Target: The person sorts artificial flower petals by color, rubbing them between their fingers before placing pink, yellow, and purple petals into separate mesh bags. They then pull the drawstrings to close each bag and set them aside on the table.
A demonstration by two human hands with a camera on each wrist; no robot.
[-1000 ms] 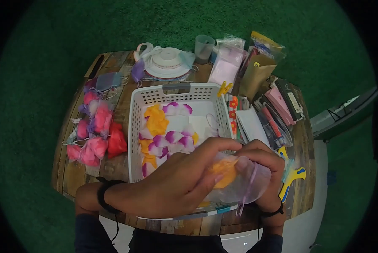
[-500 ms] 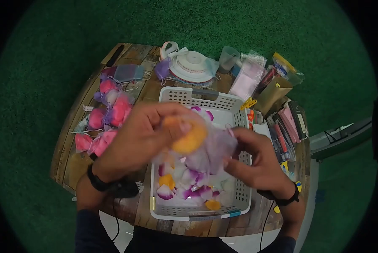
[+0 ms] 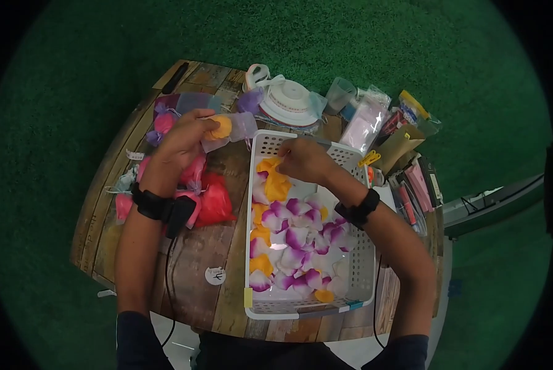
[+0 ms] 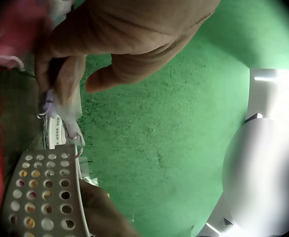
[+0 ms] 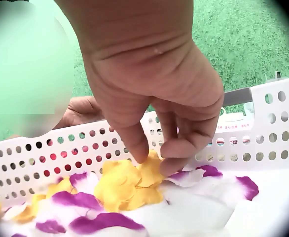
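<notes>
Right hand (image 3: 307,161) reaches into the white basket (image 3: 363,271) at its far-left part, thumb and fingertips pinching at the yellow petals (image 3: 275,185) there. Left hand (image 3: 181,145) is up outside the basket, off its far-left corner, thumb and fingers pinching a sheer bag (image 3: 244,125) with yellow pieces (image 3: 221,127) visible inside; the bag hangs out to the side toward the basket's far rim. Near end of basket: strip of yellow tape (image 3: 248,297) on the near-left corner. Round white sticker (image 3: 215,275) on the wooden table (image 3: 233,246), just left of the basket. Inside the basket, purple-and-white petals (image 3: 298,243) spread across the middle and near part, more yellow ones along its left wall. Left of the basket, farther up: red bag (image 3: 216,198), then pink-filled bags (image 3: 194,169), partly behind the left arm. Yellow clip (image 3: 370,158) on the basket's right rim, toward the far corner. Right of that corner, brown pouch (image 3: 399,143). Beyond the far rim: clear packets (image 3: 366,126) to the right, white ribbon roll (image 3: 289,102), purple bag (image 3: 250,100) left of it, translucent cup (image 3: 340,94). Green floor (image 3: 165,37) past everything, well beyond the basket.
</notes>
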